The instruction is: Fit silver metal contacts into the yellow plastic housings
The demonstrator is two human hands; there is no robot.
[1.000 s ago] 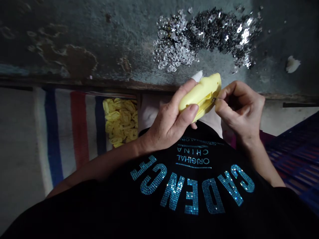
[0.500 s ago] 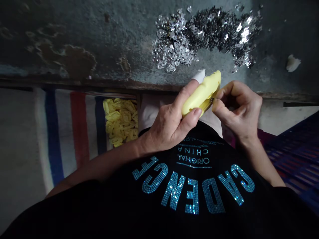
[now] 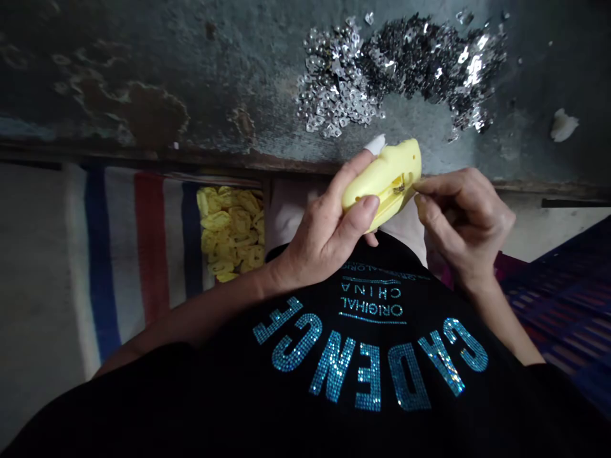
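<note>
In the head view, a yellow plastic casing (image 3: pixel 377 178) is gripped by the left hand (image 3: pixel 319 235) near the bench (image 3: pixel 238 70). A small metal bit (image 3: pixel 400 187) is seemingly being fitted inside; a gentle push may be needed. Whether anything is pinched by the right hand's (image 3: pixel 472 222) fingers cannot be told. "CHINA" can be read on the black shirt (image 3: pixel 315 331).

Reads, upside down on the black shirt (image 3: pixel 191 407): "CADENC" (image 3: pixel 333 366) plus an unclear last letter (image 3: pixel 277 322), sparkling; toward the shirt's hem, "ORIGINAL" (image 3: pixel 372 306), "CHINA" (image 3: pixel 371 291), then a creased line (image 3: pixel 382 270), only partly legible.
</note>
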